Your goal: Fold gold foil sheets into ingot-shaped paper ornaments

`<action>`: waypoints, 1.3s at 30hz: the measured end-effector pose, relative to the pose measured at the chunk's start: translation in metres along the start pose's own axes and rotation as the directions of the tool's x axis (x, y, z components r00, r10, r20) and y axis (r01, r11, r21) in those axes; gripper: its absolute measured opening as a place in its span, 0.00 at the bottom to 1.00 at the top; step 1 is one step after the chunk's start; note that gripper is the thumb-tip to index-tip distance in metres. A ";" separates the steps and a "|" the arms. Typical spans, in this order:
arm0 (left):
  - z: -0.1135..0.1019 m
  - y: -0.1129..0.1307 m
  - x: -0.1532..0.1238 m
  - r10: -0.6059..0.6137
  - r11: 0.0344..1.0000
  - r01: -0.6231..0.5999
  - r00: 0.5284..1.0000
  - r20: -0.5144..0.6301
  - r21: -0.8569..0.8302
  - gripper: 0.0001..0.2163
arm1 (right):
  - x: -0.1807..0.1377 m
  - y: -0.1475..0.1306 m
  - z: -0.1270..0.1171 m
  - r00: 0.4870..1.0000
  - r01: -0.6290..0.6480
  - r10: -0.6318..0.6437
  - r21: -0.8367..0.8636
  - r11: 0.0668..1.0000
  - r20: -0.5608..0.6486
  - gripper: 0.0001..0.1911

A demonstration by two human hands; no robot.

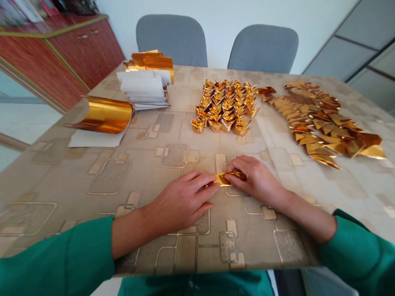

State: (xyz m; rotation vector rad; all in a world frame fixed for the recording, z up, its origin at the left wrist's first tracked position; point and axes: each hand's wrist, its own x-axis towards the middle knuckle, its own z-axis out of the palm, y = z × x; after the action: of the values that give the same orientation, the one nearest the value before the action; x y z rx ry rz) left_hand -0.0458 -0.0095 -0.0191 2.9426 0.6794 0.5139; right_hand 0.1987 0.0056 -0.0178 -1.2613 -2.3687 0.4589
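Beside a white wall with a red-brown wooden cabinet (84, 52) and two grey chairs (171, 39), a table with a beige patterned cover (57, 204) fills most of the view. Much of the folding looks already done — a dense block of gold boat-shaped pieces (223, 106) stands near the far edge, and to the right of it lies a long bank of flatter folded gold pieces (319, 122) in overlapping rows. What seems left waits on the left side: a stack of white-backed sheets (143, 87) with gold foil on top, and a curled gold foil sheet (105, 114) over loose white paper. Nearer the person, the left hand (183, 204) and right hand (255, 180), in green sleeves, come together on one small folded gold strip (226, 178) — both hands pinch it closed between their fingers, low over the cover, though I cannot tell if it touches.
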 end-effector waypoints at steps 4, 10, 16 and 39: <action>0.001 0.000 -0.001 0.036 0.999 -0.036 0.999 0.003 0.027 0.18 | 0.000 -0.001 -0.001 1.000 -0.021 0.022 -0.067 0.998 0.018 0.05; 0.002 0.002 0.001 0.074 0.990 -0.077 0.997 0.030 0.117 0.18 | 0.004 -0.003 -0.002 0.998 -0.012 0.025 -0.206 0.979 0.063 0.07; 0.005 0.003 0.001 0.065 0.982 -0.074 0.996 0.059 0.173 0.19 | 0.006 0.000 -0.009 0.992 -0.012 0.022 -0.080 0.997 0.122 0.05; 0.002 0.004 -0.001 0.054 0.984 -0.066 0.996 0.073 0.164 0.17 | 0.006 0.007 -0.008 0.994 0.037 -0.038 0.012 0.999 0.105 0.05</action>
State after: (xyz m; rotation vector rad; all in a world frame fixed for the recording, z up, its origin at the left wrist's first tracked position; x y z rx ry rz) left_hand -0.0446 -0.0132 -0.0203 3.1287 0.6582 0.3760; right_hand 0.2049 0.0151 -0.0126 -1.2141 -2.4691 0.5375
